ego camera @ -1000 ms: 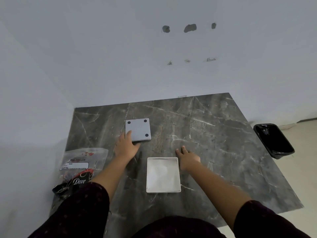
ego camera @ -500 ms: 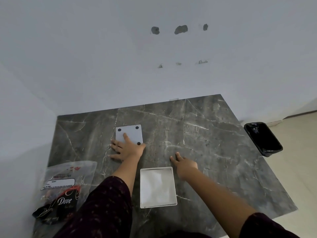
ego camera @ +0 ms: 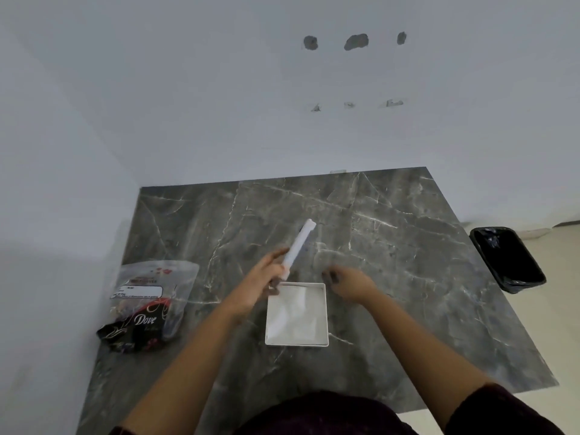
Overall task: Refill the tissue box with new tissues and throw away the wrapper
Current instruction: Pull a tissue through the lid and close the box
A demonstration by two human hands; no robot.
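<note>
The left hand (ego camera: 266, 279) grips a flat white square lid (ego camera: 298, 243), fingers closed on its lower end, holding it edge-on and tilted above the middle of the dark marble table (ego camera: 408, 277). The white open tissue box (ego camera: 296, 313), with white tissue inside, sits on the table toward the near edge, just below the lid and between both hands. The right hand (ego camera: 350, 282) hovers just beside the box's far right corner; it is blurred, so its finger position cannot be determined. A Dove packet (ego camera: 147, 304) lies at the table's left edge. A black-lined bin (ego camera: 507, 259) stands on the floor beyond the right edge.
</note>
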